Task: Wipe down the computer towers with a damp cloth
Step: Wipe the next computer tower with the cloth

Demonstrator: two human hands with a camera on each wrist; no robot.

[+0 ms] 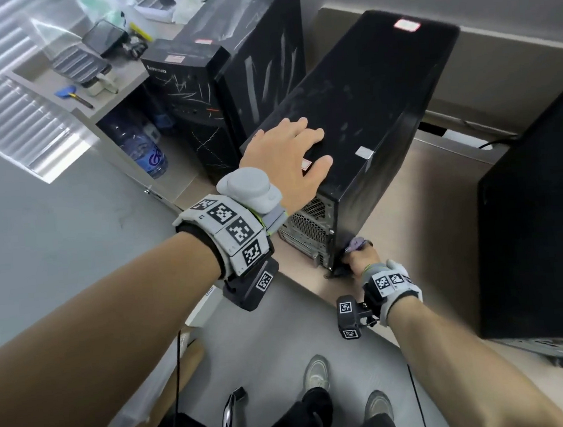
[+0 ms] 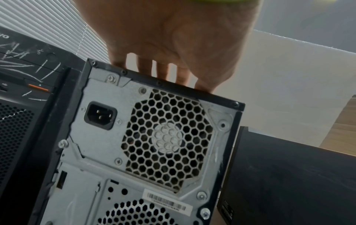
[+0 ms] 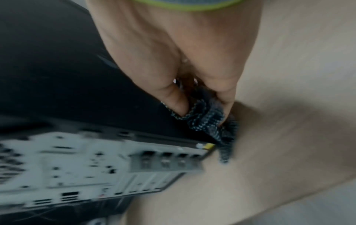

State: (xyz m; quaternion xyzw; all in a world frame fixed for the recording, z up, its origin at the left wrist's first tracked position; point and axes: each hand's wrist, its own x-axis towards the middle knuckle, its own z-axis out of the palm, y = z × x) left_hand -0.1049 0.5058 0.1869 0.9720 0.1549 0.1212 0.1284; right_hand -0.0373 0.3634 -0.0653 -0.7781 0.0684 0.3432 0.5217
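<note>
The middle tower [image 1: 359, 112] stands on the tabletop [image 1: 417, 202], rear grille toward us, between a scratched tower [image 1: 230, 92] at left and a third tower [image 1: 537, 227] at right. The left hand [image 1: 286, 159] lies flat, fingers straight, steadying its top. The right hand [image 1: 361, 261] pinches a bunched dark cloth [image 3: 208, 121] against the lower right side panel near the rear corner. The case looks heavy, stiff and smooth-sided; the cloth limp. Best braced from the top. The right-wrist view is blurred; the tower's front is hidden.
</note>
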